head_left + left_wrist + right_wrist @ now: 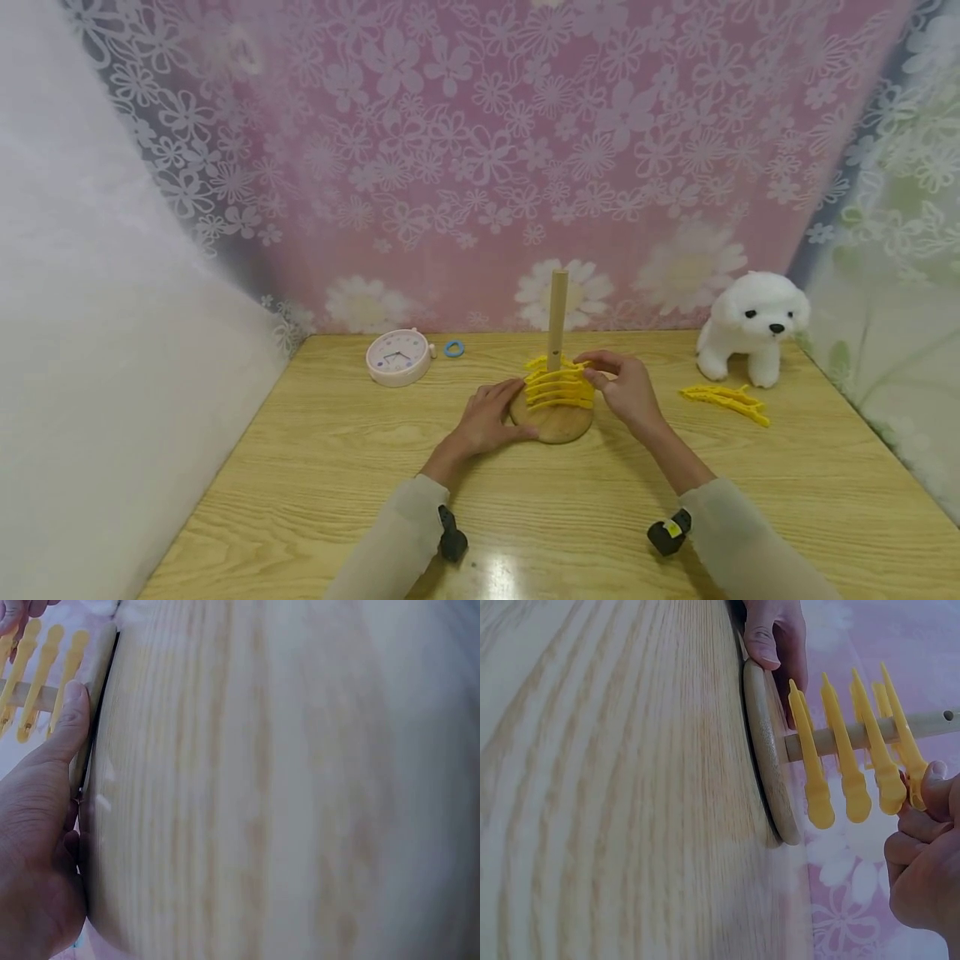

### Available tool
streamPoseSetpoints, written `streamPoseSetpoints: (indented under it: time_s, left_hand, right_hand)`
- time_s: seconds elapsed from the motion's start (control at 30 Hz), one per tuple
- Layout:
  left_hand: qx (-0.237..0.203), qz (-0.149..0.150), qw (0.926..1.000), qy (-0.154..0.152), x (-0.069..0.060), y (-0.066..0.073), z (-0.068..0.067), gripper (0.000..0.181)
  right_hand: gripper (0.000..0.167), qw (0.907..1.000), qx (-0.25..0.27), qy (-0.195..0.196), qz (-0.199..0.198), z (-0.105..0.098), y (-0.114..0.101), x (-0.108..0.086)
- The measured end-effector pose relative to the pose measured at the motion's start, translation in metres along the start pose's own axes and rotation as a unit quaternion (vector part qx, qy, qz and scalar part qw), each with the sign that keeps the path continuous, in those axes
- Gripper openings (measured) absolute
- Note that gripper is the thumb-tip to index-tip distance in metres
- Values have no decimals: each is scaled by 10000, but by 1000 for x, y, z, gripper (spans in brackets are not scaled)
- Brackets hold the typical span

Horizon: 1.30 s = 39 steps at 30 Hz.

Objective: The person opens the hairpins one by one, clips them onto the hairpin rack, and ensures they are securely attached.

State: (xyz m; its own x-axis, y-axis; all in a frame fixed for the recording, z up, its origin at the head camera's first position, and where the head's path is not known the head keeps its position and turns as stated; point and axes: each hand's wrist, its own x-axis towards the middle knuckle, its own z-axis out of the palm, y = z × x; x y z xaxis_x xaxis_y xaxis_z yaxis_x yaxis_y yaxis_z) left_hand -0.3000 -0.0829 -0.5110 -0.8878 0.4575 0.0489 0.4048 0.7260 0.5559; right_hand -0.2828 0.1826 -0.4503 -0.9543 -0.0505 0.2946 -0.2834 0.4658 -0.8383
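A wooden stand has a round base [561,428] and an upright post [557,312] with a small hole in its side. Several yellow plastic clips [849,761] sit spaced one above another around the post's lower part. My left hand [483,421] grips the base at its left edge, thumb toward the front and fingers around the far side. With thumb and fingertips, my right hand [632,393] pinches the right end of the topmost clip [901,731]. In the left wrist view, the left thumb lies against the base's rim.
More yellow clips [726,402] lie on the wooden table [300,500] at right. Behind them stands a white plush dog [753,325]. A pink clock [399,358] and a small blue ring [454,348] lie at back left. A flowered curtain [480,167] hangs behind.
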Motion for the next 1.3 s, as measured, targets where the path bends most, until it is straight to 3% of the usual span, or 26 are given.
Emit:
streamPoseSetpoints:
  time_s: [0.3, 0.63, 0.87, 1.03, 1.3]
  left_hand:
    - [-29, -67, 10000, 13, -3, -2, 4, 93]
    - [3, -20, 10000, 53, -3, -2, 5, 94]
    - [36, -8, 10000, 12, -2, -2, 2, 94]
    - [49, 30, 10000, 2, 0, -2, 1, 93]
    - [69, 47, 10000, -23, 1, -3, 2, 93]
  right_hand:
    - [22, 9989, 214, -409, -123, -1, 4, -2]
    - [36, 9938, 813, -708, -268, -7, 14, -7]
    - [44, 9871, 1405, -764, -15, -27, 20, -15]
    - [44, 9885, 1370, -641, -57, -44, 29, -22]
    - [47, 9930, 999, -535, 322, -79, 50, -34]
